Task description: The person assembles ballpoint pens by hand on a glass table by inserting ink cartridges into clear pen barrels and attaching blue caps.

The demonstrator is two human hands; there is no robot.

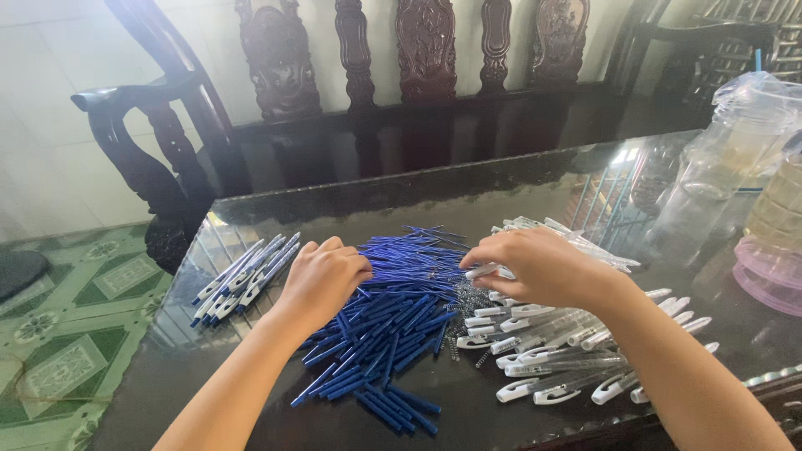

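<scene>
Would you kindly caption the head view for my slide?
Left hand rests on blue pen parts; right hand pinches a white-tipped piece above clear barrels.

Blue refills [384,326]; clear white-capped barrels [551,355]; green patterned floor [58,334].

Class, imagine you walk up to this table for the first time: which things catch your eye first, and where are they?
The big heap of blue pen refills in the middle of the dark glass table stands out first, with the left hand resting on it. To its right lie clear pen barrels with white clips, where the right hand pinches one. A smaller bundle of finished pens sits at the left.
</scene>
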